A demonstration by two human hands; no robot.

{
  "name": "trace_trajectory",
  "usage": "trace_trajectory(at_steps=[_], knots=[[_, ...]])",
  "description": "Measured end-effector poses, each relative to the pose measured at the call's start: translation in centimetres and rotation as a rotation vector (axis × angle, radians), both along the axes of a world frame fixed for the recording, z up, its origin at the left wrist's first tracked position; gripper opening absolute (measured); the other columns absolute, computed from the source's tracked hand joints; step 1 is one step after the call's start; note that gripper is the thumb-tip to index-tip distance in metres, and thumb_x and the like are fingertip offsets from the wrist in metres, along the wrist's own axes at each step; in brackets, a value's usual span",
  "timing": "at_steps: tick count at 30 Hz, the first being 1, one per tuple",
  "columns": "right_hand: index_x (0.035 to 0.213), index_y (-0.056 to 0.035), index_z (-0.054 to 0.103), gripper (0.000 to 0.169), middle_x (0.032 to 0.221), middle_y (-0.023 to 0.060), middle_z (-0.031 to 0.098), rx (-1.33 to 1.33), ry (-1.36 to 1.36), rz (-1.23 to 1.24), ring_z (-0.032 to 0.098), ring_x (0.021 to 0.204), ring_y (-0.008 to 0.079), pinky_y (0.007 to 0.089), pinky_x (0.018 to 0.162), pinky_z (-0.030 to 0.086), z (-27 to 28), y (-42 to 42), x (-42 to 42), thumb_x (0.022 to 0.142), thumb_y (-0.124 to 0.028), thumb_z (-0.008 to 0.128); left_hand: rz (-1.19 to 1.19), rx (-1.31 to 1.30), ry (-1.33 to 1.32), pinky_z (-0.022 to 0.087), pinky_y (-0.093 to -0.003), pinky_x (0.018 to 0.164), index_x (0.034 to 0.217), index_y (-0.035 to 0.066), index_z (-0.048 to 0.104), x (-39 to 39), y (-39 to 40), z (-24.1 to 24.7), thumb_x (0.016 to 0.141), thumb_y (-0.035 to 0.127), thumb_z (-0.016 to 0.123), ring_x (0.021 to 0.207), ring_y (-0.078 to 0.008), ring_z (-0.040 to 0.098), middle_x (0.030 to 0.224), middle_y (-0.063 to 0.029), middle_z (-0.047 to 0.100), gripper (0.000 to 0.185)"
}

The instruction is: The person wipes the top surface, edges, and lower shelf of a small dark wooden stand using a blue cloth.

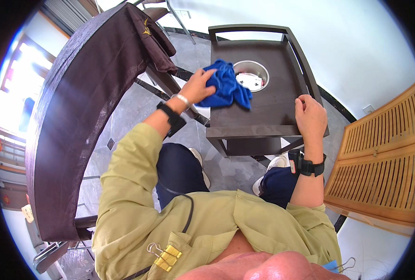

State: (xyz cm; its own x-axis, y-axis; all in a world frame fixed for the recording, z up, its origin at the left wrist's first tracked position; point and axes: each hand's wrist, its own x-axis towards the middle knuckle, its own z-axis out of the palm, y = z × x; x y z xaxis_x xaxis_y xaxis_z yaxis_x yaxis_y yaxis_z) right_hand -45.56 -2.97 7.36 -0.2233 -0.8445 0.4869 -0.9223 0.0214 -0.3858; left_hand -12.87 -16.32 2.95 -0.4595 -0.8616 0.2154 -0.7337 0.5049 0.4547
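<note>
My left hand (pixel 201 86) grips a crumpled blue cloth (pixel 223 87) over the left side of a dark brown trolley (pixel 263 113). The cloth hangs beside a round steel bowl (pixel 261 71) and overlaps its left rim. Inside the bowl lie white playing cards (pixel 250 81), the top one with black club marks. My right hand (pixel 311 114) has its fingers curled closed above the trolley's front right corner, in front of the side rail. No object shows in it, and contact with the rail cannot be made out.
At left stands a table under a dark brown tablecloth (pixel 85 91). A slatted wooden cabinet (pixel 377 154) is at right, and a white wall (pixel 354 45) rises behind the trolley. Chair legs (pixel 181 22) show at the top. Below is grey tile floor (pixel 225 171).
</note>
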Motion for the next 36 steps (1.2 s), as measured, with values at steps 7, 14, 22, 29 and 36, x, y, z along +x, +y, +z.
trace_trajectory(at_steps=[7, 14, 22, 29, 36], knots=[[0.083, -0.0081, 0.063, 0.012, 0.077, 0.0084, 0.065, 0.027, 0.043, 0.029, 0.060, 0.074, 0.0301, 0.0415, 0.068, 0.043, 0.0, 0.0, 0.1, 0.083, -0.020, 0.061, 0.238, -0.052, -0.334, 0.046, -0.0463, 0.089, 0.131, 0.010, 0.043, -3.7, -10.1, 0.8, 0.081, 0.029, 0.062, 0.105, -0.0446, 0.053, 0.117, -0.0271, 0.050, 0.056], [0.084, -0.0081, 0.063, 0.012, 0.076, 0.0083, 0.065, 0.039, 0.062, 0.042, 0.059, 0.072, 0.0287, 0.0400, 0.066, 0.042, 0.2, -0.2, 0.5, 0.082, -0.020, 0.063, 0.240, -0.035, -0.380, 0.047, -0.0450, 0.091, 0.124, 0.001, 0.048, -9.8, -17.4, 1.2, 0.086, 0.037, 0.060, 0.108, -0.0435, 0.055, 0.121, -0.0302, 0.050, 0.054], [0.087, -0.0073, 0.064, 0.013, 0.075, 0.0086, 0.064, 0.028, 0.096, 0.069, 0.059, 0.070, 0.0283, 0.0385, 0.065, 0.042, 0.3, 0.0, 0.4, 0.081, -0.019, 0.064, -0.121, 0.010, -0.406, 0.039, -0.0504, 0.099, 0.145, 0.021, 0.030, -21.3, -18.5, 1.9, 0.081, 0.049, 0.060, 0.120, -0.0490, 0.043, 0.138, -0.0253, 0.040, 0.076], [0.088, -0.0072, 0.064, 0.014, 0.076, 0.0088, 0.064, 0.058, -0.062, 0.085, 0.061, 0.070, 0.0285, 0.0383, 0.063, 0.045, 0.1, 0.1, 0.6, 0.082, -0.019, 0.064, -0.254, 0.011, -0.499, 0.037, -0.0529, 0.102, 0.139, 0.028, 0.043, -25.3, -17.2, 2.8, 0.067, 0.036, 0.069, 0.131, -0.0370, 0.036, 0.150, -0.0064, 0.029, 0.077], [0.088, -0.0081, 0.063, 0.013, 0.076, 0.0087, 0.064, 0.089, -0.095, 0.087, 0.061, 0.069, 0.0289, 0.0389, 0.063, 0.045, 0.3, 0.0, 0.6, 0.082, -0.020, 0.063, -0.550, 0.080, -0.346, 0.046, -0.0382, 0.094, 0.112, 0.015, 0.063, -24.9, -17.1, 2.7, 0.066, 0.000, 0.062, 0.114, -0.0293, 0.054, 0.132, -0.0064, 0.053, 0.048]])
